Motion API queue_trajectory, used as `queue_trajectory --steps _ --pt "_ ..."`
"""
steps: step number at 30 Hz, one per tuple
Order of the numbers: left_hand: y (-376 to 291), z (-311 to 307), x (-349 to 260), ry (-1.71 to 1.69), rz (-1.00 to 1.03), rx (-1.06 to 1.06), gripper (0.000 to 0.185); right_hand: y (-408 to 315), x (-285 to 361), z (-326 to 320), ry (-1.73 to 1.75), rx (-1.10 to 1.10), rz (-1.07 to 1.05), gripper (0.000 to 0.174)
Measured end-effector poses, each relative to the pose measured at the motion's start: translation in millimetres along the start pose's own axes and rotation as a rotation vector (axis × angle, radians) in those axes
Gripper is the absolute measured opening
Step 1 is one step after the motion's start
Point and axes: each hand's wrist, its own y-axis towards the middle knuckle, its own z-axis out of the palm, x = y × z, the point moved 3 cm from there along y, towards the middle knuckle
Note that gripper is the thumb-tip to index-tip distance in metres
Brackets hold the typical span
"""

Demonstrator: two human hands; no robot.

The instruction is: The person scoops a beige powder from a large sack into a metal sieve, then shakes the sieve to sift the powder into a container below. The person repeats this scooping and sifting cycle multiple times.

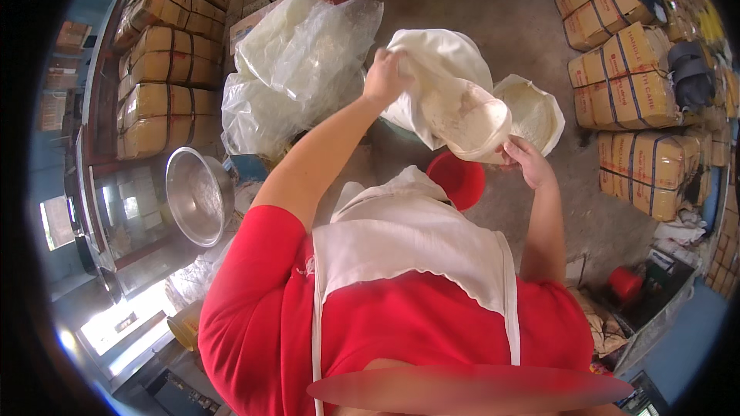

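Note:
In front of me is a white cloth bag (462, 118), its rounded mouth hanging open and pale, powdery marks on the inside. My right hand (527, 163) pinches the edge of that mouth between thumb and fingers. Slightly blurred, my left hand (386, 76) grips the bag's cloth higher up and to the left. More white cloth (442, 49) bulges behind it, over a container whose greenish side barely shows. To the right stands an open white sack (535, 118) with pale powder or grain inside. A red plastic bucket (459, 182) sits below the bag's mouth, close to my apron.
Large clear plastic bags (300, 63) are heaped on the left. A metal basin (199, 196) is tilted beside a glass-fronted cabinet (130, 208). Strapped cardboard cartons (170, 121) line the left side, and more strapped cartons (627, 84) stand along the right over the concrete floor (520, 17).

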Motion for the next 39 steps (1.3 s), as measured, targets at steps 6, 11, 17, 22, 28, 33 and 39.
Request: queue_trajectory --steps 6,11,17,22,28,33,39 --pt "42.7 -38.1 -43.7 -0.042 0.231 0.096 0.053 59.4 13.8 14.9 0.194 0.001 0.104 0.037" --pt "39.1 -62.2 -56.0 0.419 0.343 0.346 0.048 83.5 42.5 -20.7 -0.086 -0.372 -0.183 0.042" --pt "50.8 -75.7 -60.8 -0.023 0.198 0.027 0.051 91.1 79.2 -5.4 -0.292 -0.114 -0.351 0.047" --pt "45.0 -75.3 -83.3 -0.205 0.205 0.155 0.057 117.7 101.8 58.0 -0.633 -0.238 -0.391 0.040" --pt "35.0 -126.1 -97.6 -0.140 0.195 0.233 0.068 109.3 156.9 40.7 -1.364 -0.531 -0.362 0.037" --pt "31.2 -123.6 -104.8 -0.131 0.275 0.222 0.082 130.9 181.8 13.1 -1.592 -0.445 -0.347 0.037" --pt "27.5 -100.2 -106.8 -0.207 0.288 0.259 0.091 172.6 123.5 65.8 -1.846 -0.323 -0.414 0.042"
